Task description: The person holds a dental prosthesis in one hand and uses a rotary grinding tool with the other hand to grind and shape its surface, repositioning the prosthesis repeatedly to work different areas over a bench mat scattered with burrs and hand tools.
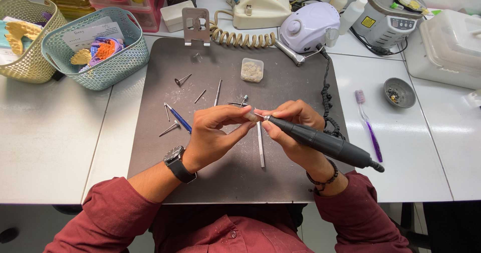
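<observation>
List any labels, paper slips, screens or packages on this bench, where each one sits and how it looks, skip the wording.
Paper slip: in the teal basket, top left; white, handwritten.
Yellow label: front of the grey machine, top right; small square.
Display panel: same machine, beside the label; narrow, dark.
Clear box: on the dark mat, above the hands; small, square, pale bits inside.

Teal basket (102,70), purple toothbrush (368,125), grey bowl (399,92), blue pen (179,118).
</observation>
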